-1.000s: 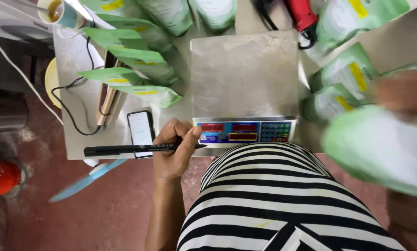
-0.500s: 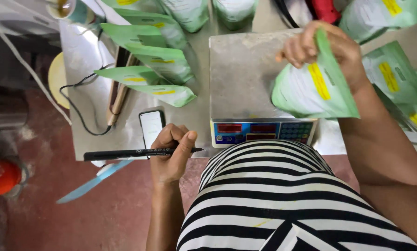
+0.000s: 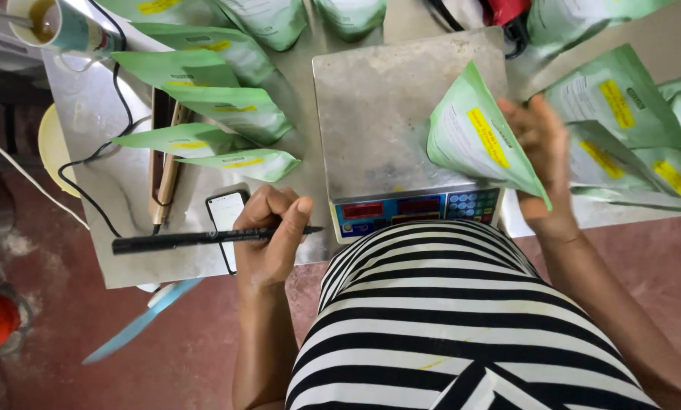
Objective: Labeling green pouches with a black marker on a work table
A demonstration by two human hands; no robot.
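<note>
I am holding a green pouch (image 3: 481, 137) in my right hand (image 3: 541, 156) over the scale's steel platform (image 3: 378, 114), seemingly about to weigh it; my left hand (image 3: 268, 235) is gripping a black pen (image 3: 204, 239) beside a phone (image 3: 225, 216).

The scale (image 3: 401, 129) is sitting before me on the table (image 3: 90, 129). My phone (image 3: 225, 216) is lying left of it, pouches (image 3: 226, 114) piling farther off.

Metal table (image 3: 90, 129), scale (image 3: 401, 137), pouches (image 3: 226, 106), phone (image 3: 225, 216)
</note>
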